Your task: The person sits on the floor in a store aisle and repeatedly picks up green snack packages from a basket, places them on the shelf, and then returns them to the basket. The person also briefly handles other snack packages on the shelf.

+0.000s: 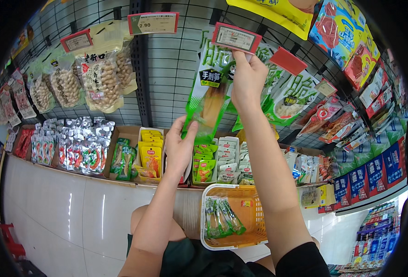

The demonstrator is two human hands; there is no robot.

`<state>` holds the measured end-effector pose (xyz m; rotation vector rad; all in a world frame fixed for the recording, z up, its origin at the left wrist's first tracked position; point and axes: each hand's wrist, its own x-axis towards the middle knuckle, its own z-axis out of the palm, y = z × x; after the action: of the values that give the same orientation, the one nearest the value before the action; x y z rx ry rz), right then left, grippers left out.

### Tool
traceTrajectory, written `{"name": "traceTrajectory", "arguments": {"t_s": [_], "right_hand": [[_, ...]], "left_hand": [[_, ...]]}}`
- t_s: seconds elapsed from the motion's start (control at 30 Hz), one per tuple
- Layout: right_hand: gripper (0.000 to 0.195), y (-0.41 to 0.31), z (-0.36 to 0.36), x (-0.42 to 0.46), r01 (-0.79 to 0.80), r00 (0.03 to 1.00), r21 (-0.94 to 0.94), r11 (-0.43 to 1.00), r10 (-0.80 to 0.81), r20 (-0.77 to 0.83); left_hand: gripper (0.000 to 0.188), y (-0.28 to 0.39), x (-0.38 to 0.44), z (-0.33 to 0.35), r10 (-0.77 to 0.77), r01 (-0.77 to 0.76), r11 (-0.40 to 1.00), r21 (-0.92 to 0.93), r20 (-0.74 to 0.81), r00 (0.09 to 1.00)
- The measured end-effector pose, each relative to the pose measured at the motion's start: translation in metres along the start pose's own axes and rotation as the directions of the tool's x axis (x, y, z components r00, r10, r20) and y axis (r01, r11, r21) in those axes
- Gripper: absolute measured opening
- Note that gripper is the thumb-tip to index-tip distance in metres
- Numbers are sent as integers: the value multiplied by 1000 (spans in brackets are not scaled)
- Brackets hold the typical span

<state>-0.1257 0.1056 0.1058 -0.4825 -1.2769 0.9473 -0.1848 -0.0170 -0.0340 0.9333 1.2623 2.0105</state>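
A long green-and-clear packet [209, 104] of what looks like bamboo shoots hangs against the wire rack, under a red-framed price tag [237, 37]. My left hand [181, 145] has the packet's lower end between thumb and fingers. Up at the top, my right hand [249, 81] has its fingers curled at the tag's lower edge and the packet's upper right side. Its fingertips are hidden, so what they grip is unclear. Similar green packets [283, 98] hang behind and to the right. Below my arms, an orange basket [233, 246] with a white rim holds several green packets [221, 216].
Bagged peanuts [100, 74] hang at the left. Low cardboard boxes [121, 133] of small snack pouches line the rack's foot. Blue-and-red cartons [367, 176] stand at the right. Black wire mesh [166, 69] and protruding hooks back the display. Pale tiled floor [62, 207] lies below.
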Motion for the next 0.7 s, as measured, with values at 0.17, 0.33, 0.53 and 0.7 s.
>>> {"name": "traceTrajectory", "arguments": {"t_s": [0.17,0.33,0.53,0.7], "right_hand": [[19,2,3,3,-86,996,-46,995,87,11],[21,14,9,26,-110,993,-403,908,82,-87],[29,16,-1,23,-84,995,-527,846,98,-1],[35,29,-41,-12,195,974,-567,801,-91,207]], "left_hand": [[24,-7,0,-2,17,-17,999,51,-6,1000],[36,-19,2,-6,47,-42,981,191,-24,999],[50,-35,-4,-4,-35,17,926,378,41,999],[52,-47,-15,2,-188,100,923,371,209,960]]}}
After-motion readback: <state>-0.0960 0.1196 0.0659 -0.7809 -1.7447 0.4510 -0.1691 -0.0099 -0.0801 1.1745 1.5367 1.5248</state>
